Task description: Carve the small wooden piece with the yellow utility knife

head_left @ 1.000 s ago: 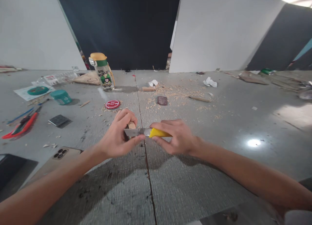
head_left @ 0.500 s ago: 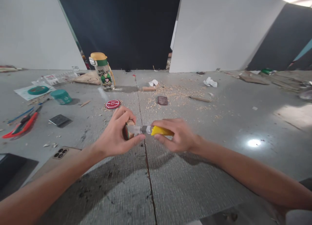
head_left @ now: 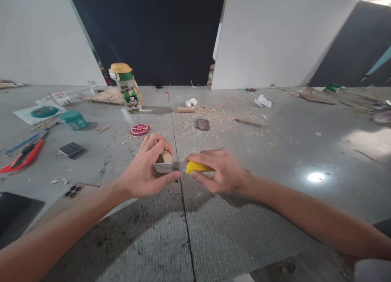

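Observation:
Fingers of my left hand (head_left: 149, 166) curl around a small rounded piece of wood (head_left: 165, 156) with a pale cut face; its far part is hidden in the grip. My right hand (head_left: 218, 170) is closed on the yellow handle of a utility knife (head_left: 198, 167). The flat metal blade points left, lying across the near side of the wood. My left thumb reaches along the blade's lower edge, seemingly touching it. Both hands are just above the grey floor (head_left: 146, 241), close together over a dark seam.
Wood shavings lie ahead, around a brown block (head_left: 203, 124) and a thin tool (head_left: 249, 122). A red round tin (head_left: 139, 129), a bottle (head_left: 130, 88), a teal jar (head_left: 74, 120), red-handled pliers (head_left: 27, 155) and a phone (head_left: 69, 202) are to the left. Panels (head_left: 146, 38) stand behind.
The wood has turned in my left hand, showing more of its pale face. The knife blade has shifted slightly left and looks flatter to view. The camera view has moved slightly.

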A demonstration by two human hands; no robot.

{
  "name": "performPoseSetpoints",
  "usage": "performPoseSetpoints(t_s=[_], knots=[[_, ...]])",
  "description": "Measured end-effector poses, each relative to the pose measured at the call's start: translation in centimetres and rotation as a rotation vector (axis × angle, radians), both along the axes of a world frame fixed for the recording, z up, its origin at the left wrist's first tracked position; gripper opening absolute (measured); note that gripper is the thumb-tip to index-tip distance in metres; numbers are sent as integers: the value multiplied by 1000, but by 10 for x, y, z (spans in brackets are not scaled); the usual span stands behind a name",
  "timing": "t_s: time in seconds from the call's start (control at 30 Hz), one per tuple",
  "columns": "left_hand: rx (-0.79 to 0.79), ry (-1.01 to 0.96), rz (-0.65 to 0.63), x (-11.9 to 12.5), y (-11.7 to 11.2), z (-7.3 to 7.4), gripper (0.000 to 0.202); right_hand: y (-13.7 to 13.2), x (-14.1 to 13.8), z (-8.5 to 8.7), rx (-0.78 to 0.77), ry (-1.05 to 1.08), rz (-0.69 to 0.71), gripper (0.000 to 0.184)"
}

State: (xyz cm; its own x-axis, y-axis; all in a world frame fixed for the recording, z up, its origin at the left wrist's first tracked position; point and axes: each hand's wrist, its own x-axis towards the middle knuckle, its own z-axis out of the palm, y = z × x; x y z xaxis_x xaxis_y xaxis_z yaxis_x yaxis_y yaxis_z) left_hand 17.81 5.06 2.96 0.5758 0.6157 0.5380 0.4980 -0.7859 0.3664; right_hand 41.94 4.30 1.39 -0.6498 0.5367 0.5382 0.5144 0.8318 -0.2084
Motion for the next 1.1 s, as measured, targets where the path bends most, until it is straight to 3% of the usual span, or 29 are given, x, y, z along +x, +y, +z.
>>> performPoseSetpoints(t_s=[0.27,0.8,1.1], knots=[[-13,-24,83,3,-2,-4,31,4,1,-3,34,-7,-27,30],[-48,-35,122,2,1,-5,28,13,5,-6,34,83,-14,28],[-34,-33,11,3,-1,1,31,7,2,-4,-17,7,67,31]])
